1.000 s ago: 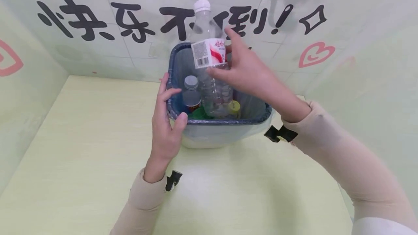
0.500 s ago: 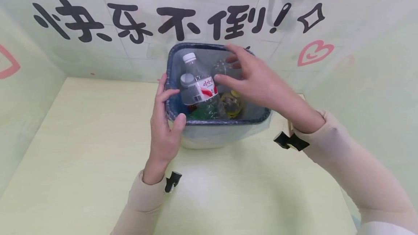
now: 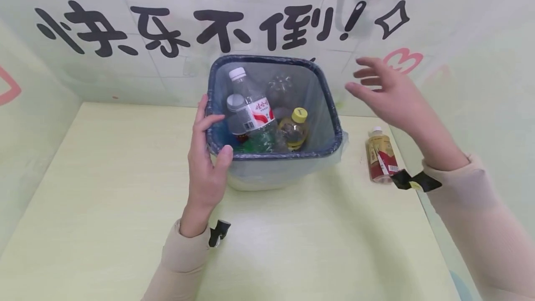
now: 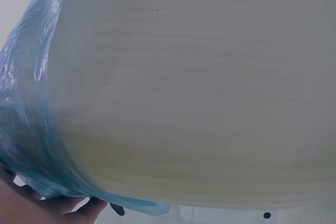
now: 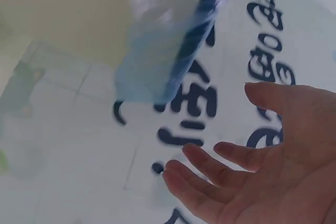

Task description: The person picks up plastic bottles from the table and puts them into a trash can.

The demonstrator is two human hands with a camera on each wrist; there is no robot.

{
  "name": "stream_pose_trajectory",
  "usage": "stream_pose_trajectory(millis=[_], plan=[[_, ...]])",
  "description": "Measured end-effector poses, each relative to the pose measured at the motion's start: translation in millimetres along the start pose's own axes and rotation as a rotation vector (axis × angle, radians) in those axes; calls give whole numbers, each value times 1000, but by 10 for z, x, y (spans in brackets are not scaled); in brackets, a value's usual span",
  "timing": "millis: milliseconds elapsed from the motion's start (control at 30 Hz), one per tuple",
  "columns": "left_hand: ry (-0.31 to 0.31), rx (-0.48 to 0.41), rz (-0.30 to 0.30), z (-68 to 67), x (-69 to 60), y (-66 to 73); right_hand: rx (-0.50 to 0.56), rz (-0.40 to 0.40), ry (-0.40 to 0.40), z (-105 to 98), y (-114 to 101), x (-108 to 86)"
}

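A pale trash bin (image 3: 267, 180) with a dark-rimmed blue liner bag stands at the table's back. My left hand (image 3: 205, 171) holds its left rim, the index finger bent over the edge and the thumb at the front corner. Several plastic bottles lie inside: a clear bottle (image 3: 261, 111) with a white cap and a red-and-white label leans across a grey-capped bottle (image 3: 236, 103), beside a yellow-capped bottle (image 3: 294, 127). To the right of the bin my right hand (image 3: 386, 92) hangs in the air with nothing in it, fingers relaxed. Below it a red-and-gold labelled bottle (image 3: 381, 154) lies on the table.
The bin stands on a pale table (image 3: 125, 199) close to a back wall (image 3: 167, 68) with large black lettering. Side walls flank the table on the left and right. In the left wrist view, the bin's outer wall (image 4: 199, 87) and blue liner bag (image 4: 26, 87) fill most of the picture.
My right hand let go of the white-capped bottle, which dropped into the bin and leans left. That hand then moved right, out of the bin, uncovering the bottle on the table. The left hand stayed.
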State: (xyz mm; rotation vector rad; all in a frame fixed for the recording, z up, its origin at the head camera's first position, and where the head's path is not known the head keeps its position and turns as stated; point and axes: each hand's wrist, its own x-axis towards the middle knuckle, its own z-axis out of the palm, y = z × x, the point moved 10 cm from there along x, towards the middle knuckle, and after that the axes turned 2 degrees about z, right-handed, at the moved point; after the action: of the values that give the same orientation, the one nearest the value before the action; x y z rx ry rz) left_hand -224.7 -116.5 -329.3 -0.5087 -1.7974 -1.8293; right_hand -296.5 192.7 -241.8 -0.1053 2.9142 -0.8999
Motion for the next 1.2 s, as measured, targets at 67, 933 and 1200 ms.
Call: stream_pose_trajectory(millis=[67,933,1200], plan=[[2,8,-2,-8,-2,-3,5,29,0,-24,162,-11],[20,20,8,-33,10,-4,-4,191,0,-108,910,-185],[21,23,12,-10,8,2,-73,230,28,-210,1163,-230]])
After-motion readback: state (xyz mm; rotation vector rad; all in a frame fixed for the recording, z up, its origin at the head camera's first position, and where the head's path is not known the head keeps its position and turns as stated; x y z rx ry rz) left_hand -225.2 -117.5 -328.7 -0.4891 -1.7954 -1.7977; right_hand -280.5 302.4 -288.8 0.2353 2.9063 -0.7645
